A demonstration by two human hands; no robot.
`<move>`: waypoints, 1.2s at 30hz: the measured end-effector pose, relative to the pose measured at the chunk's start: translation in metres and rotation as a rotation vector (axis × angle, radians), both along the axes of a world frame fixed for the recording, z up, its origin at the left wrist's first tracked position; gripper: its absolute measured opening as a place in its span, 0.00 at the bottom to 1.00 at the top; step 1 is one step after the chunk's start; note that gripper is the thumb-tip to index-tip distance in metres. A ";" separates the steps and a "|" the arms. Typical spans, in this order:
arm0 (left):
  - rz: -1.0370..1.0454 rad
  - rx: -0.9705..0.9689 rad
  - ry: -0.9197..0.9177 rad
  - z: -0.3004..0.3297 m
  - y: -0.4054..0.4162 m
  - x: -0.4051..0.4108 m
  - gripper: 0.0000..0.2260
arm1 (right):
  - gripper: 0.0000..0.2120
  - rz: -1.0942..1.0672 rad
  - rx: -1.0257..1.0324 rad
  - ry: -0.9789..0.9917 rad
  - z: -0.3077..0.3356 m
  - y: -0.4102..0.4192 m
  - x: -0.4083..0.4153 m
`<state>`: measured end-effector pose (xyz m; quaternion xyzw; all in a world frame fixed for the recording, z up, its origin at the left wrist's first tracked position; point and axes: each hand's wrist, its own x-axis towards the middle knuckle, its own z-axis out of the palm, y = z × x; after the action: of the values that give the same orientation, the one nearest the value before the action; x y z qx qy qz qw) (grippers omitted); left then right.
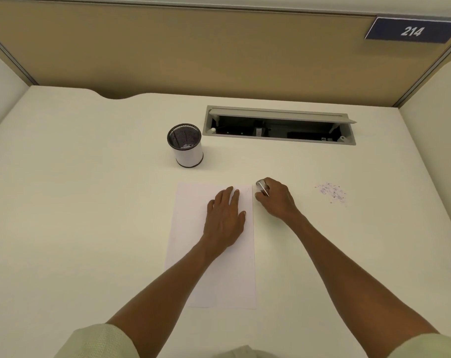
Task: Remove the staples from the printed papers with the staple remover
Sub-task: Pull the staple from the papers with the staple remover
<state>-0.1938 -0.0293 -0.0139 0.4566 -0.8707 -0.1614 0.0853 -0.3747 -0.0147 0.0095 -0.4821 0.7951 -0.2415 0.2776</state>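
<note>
Fingers point(260, 195) grip staple remover point(262, 187); sign point(410, 31) reads "214".

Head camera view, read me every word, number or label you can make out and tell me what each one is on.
"214": white digits on the dark blue sign at the top right of the tan partition wall.
Printed papers under the left hand: print too faint to read.
Pen cup: no legible label.
</note>
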 end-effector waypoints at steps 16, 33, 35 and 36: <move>0.006 0.048 0.003 -0.007 0.007 0.002 0.27 | 0.14 0.192 0.144 0.068 0.005 -0.022 0.010; 0.170 0.302 0.359 0.002 0.008 0.007 0.21 | 0.16 -0.495 -0.069 -0.351 -0.007 0.014 0.032; 0.263 0.338 0.461 0.011 0.011 0.005 0.18 | 0.14 -0.533 -0.085 -0.362 -0.004 0.019 0.035; 0.304 0.360 0.505 0.015 0.014 0.004 0.17 | 0.13 -0.545 -0.097 -0.366 -0.003 0.021 0.036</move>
<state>-0.1901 -0.0154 0.0015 0.5347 -0.7017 -0.4057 0.2392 -0.3386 0.0066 0.0062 -0.2130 0.8193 -0.4271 0.3178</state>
